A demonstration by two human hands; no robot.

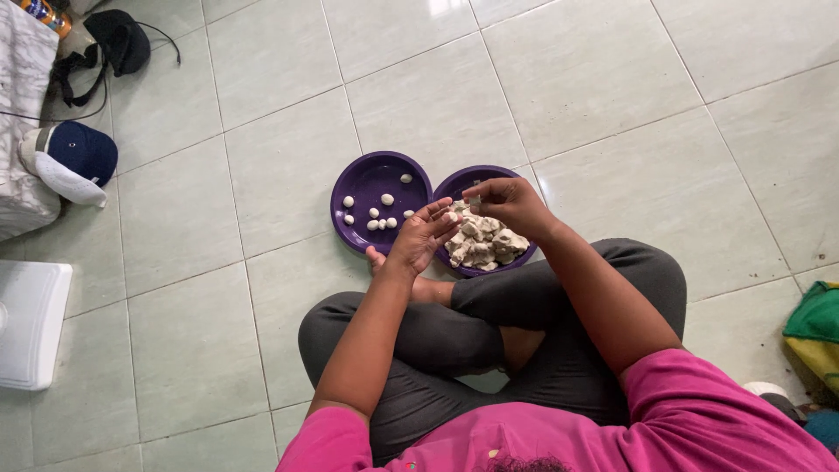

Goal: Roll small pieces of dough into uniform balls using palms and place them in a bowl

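Seated cross-legged on a pale tiled floor [262, 175], in grey trousers and a pink top. Left hand [421, 238] turned palm up, fingers loosely curled, cupping something small and pale at the fingertips; whether actually gripped or only resting there, cannot tell. Right hand [509, 201] pinched closed on a small grey piece [475, 200], thumb and forefinger meeting above the right-hand bowl. Both hands close together, fingertips almost touching, over the gap between the two dishes.

Two round purple dishes side by side on the floor, rims touching, just ahead of the crossed legs. Left purple dish [358, 179] holding a few small pale rounded balls [387, 199], scattered singly and well apart from each other. Right purple bowl [463, 182] heaped with bigger, irregular pale lumps [485, 245], partly hidden under the hands.

Toward the floor's left edge: a navy and white cap [74, 157], a black bag with strap [118, 39] near the top left corner, a flat white object [31, 323] lower down. At the right edge, a green and yellow cloth [817, 328]
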